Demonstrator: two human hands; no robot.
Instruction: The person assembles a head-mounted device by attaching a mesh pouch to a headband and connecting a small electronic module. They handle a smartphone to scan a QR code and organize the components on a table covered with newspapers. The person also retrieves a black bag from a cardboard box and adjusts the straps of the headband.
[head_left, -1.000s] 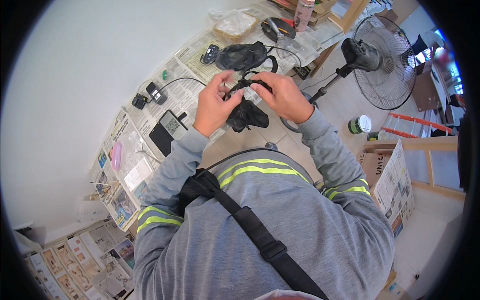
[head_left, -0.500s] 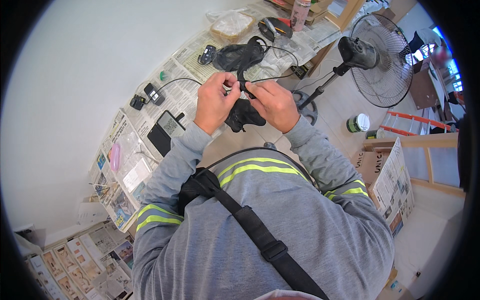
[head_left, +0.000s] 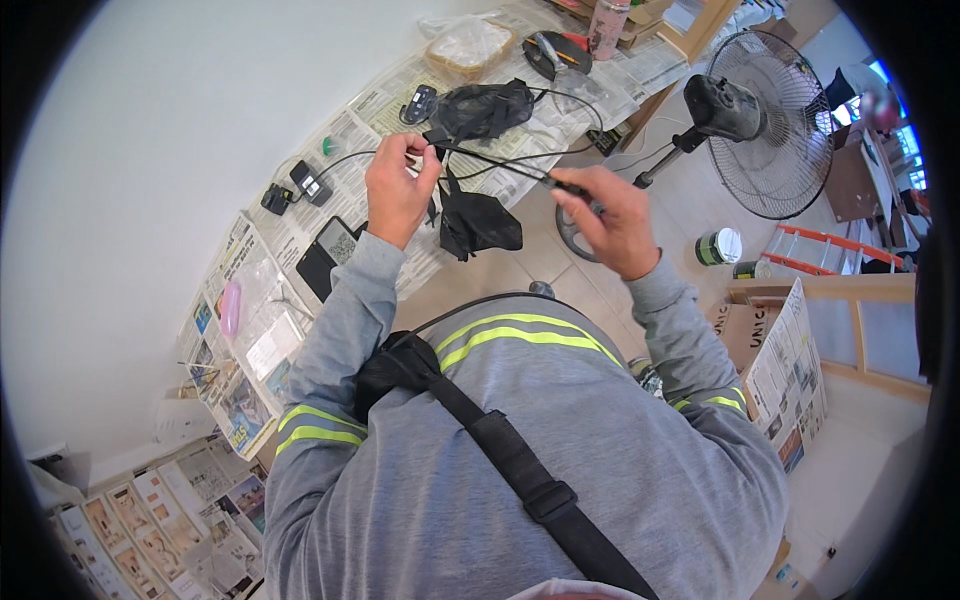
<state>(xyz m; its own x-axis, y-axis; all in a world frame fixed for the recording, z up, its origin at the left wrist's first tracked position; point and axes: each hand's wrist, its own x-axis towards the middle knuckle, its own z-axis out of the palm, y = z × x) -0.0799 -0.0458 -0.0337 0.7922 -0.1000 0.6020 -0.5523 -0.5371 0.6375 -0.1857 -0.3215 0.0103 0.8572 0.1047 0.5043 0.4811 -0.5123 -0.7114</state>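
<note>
My left hand (head_left: 398, 195) pinches a black strap (head_left: 500, 163) between thumb and fingertips, above the near edge of the newspaper-covered table. To the right, my right hand (head_left: 618, 218) is closed on the strap's other end, so it stretches taut between the two hands as two thin dark lines. From the left end hangs a black fabric pouch (head_left: 480, 222), apart from both palms. Just beyond lies a crumpled dark bag (head_left: 485, 108) on the table, next to a small black device (head_left: 418, 105).
Newspaper covers the table (head_left: 375, 110). On it are a phone (head_left: 335, 243), black adapters (head_left: 310, 185) with a cable, and a plastic tub (head_left: 468, 48). A standing fan (head_left: 765, 120) is to the right, near a paint can (head_left: 718, 246) and an orange ladder (head_left: 815, 262).
My hands have moved apart, the right one outward to the right and the left one slightly left. The strap, formerly bunched between them, is now drawn out, and the pouch hangs more openly.
</note>
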